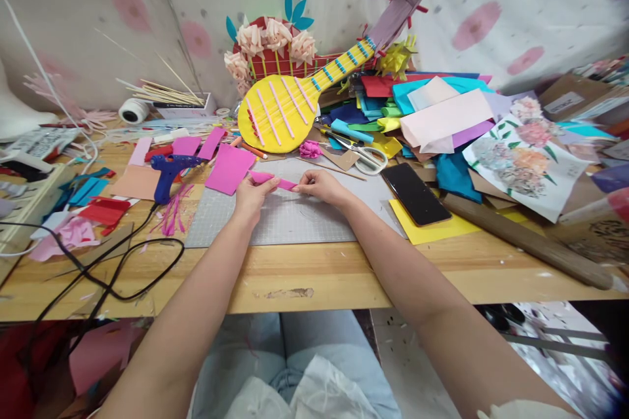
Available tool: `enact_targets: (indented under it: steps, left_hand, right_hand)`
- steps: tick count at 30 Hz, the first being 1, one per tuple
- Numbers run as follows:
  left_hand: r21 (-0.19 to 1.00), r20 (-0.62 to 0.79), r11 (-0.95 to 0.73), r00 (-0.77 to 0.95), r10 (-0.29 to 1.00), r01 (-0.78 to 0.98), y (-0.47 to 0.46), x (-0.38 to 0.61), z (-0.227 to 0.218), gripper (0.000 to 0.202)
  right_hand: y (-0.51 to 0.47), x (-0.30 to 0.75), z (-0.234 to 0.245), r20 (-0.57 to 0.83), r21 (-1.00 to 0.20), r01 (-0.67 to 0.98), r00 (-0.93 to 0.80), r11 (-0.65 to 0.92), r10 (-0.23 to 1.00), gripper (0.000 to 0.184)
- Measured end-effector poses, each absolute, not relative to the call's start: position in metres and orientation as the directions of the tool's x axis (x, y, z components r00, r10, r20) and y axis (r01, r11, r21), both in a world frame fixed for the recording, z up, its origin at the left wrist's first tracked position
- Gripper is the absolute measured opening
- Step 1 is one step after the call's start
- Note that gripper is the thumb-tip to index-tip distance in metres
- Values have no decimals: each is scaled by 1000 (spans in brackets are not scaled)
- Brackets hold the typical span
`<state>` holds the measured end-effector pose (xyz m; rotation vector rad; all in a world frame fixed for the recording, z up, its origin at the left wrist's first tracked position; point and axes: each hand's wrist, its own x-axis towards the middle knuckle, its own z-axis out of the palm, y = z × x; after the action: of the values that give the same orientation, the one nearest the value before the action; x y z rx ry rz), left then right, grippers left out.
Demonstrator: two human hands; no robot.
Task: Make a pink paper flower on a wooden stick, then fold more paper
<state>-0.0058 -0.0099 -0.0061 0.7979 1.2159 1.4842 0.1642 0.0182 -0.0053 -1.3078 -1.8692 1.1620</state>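
Observation:
A narrow magenta paper strip (285, 184) stretches between my two hands above the grey cutting mat (304, 222). My left hand (253, 198) pinches its left part between thumb and fingers. At the strip's right end, my right hand (322, 186) closes on it with the fingertips. Just left of my left hand lies a larger magenta paper piece (228, 169), partly on the mat. Beyond my hands rests a small crumpled pink paper flower (310, 149), near scissors (369, 158) with white handles.
A blue glue gun (170, 173) with a looping black cable stands left, among paper scraps. A yellow paper lute (278, 111) leans at the back. On the right are a phone (415, 193), a wooden stick (531, 239) and piled coloured paper (447, 111).

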Motion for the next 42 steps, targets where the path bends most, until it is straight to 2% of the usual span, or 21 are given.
enact_targets:
  steps: [7,14,21,25,42]
  left_hand:
    - [963,-118,57,-223,968,-265,-12,-8,-4,36]
    - [949,-184,137,-146,972,-284,-13,-9,1,29]
    - [926,-236,152,-215,948,-346,-14,-9,5,18]
    - [922,-243,157,-211,947,-355,-14,-9,7,21]
    - [959,-108,33,-258,960,-280,-12,-8,-1,31]
  right_hand:
    - [15,162,-1,58,-906,337,-498,255,865,44]
    - [14,159,-2,15,-913,361,-437,191,899,43]
    - [13,160,2,-5,-911,372,-438,177,899,40]
    - [13,160,1,-14,-912,374,-441,169,897,39]
    - [11,158,2,29,-928,310,-496,208,868,38]
